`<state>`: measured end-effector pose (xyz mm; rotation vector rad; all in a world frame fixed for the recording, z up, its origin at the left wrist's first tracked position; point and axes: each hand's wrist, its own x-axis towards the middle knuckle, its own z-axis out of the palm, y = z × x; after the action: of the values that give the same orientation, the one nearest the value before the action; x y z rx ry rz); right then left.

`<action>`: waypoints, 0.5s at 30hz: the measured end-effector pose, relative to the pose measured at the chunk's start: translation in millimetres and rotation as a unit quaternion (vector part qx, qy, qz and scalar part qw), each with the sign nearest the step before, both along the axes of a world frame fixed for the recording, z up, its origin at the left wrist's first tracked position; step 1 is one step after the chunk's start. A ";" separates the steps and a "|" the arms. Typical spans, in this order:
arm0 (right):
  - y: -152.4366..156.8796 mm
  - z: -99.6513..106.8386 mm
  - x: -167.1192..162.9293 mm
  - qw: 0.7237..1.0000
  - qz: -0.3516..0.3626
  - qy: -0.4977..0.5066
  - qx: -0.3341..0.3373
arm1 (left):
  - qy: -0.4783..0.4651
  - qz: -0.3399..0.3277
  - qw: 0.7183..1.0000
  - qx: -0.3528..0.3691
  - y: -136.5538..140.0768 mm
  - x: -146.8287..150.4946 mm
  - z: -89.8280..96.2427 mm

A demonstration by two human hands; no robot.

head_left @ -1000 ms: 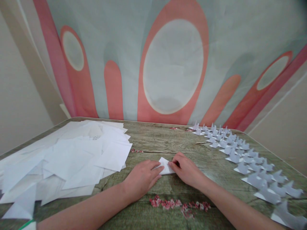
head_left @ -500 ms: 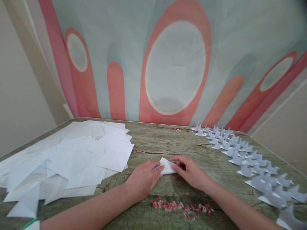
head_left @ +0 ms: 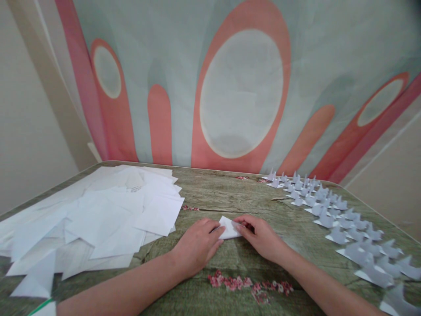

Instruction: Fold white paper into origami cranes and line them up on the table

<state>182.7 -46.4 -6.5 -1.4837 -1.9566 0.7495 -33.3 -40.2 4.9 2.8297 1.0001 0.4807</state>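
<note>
A small folded piece of white paper (head_left: pixel 229 229) is held between my two hands at the middle of the table, its peak pointing away from me. My left hand (head_left: pixel 198 245) grips its left end, thumb and fingers closed on it. At the right end, my right hand (head_left: pixel 258 235) pinches the paper between thumb and fingers. The fingers partly cover both ends of the paper, so the inner folds are hidden.
Loose white paper sheets (head_left: pixel 112 219) lie in a wide heap on the left. Several rows of folded white paper birds (head_left: pixel 324 215) stand along the right. The wood-patterned tabletop (head_left: pixel 210 188) has printed pink flowers and meets a painted backdrop (head_left: pixel 177 52) behind.
Both hands keep their hold on the folded paper, and the right hand has shifted very slightly. The paper heap and birds stay in place.
</note>
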 end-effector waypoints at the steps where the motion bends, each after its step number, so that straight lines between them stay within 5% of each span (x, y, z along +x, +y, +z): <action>1: -0.1 -0.2 0.1 1.000 -0.002 -0.005 0.000 | 0.004 -0.003 1.000 -0.001 -0.1 0.0 0.0; 15: 1.5 1.1 -0.5 1.000 -0.003 -0.019 0.010 | 0.009 -0.013 1.000 -0.018 -0.7 0.8 4.3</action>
<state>182.2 -44.8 -5.4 -1.5003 -1.9817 0.7021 -32.5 -40.9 9.2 2.8166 0.9633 0.4312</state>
